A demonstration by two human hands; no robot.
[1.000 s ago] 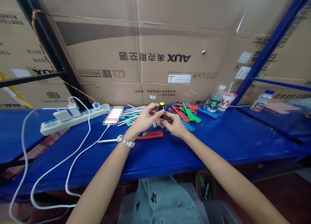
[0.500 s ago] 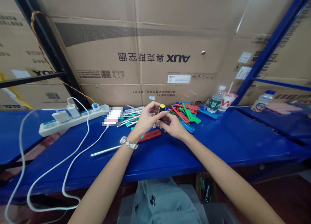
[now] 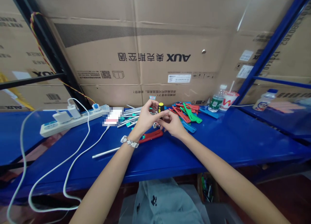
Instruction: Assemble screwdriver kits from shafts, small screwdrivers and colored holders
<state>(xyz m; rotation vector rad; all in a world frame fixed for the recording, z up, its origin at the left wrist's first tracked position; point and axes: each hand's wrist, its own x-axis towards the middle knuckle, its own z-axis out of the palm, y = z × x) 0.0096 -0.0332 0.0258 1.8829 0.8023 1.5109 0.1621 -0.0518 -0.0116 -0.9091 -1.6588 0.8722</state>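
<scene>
A short black-and-yellow screwdriver [image 3: 160,107] stands upright between my two hands, its yellow cap upward. My left hand [image 3: 147,116] is closed about it, with the thumb across the front of the handle. Just to the right, my right hand [image 3: 173,123] is closed with fingertips pinched below the handle; what they grip is hidden. The screwdriver's lower end cannot be seen. Below the hands lies a red plastic handle [image 3: 152,136] on the blue table [image 3: 209,146]. A metal rod [image 3: 105,152] lies to its left, partly behind my left wrist.
Several metal rods [image 3: 130,115] lie beyond my left hand. Red, green and blue plastic handles [image 3: 190,115] are piled to the right, near a water bottle [image 3: 215,102] and a cup [image 3: 227,101]. A power strip [image 3: 48,128] with white cables occupies the left. Cardboard [image 3: 104,62] rises behind.
My left fingers have lifted slightly off the top of the screwdriver, showing more of its cap. The handle has shifted slightly left. Both hands stay together in nearly the same place.
</scene>
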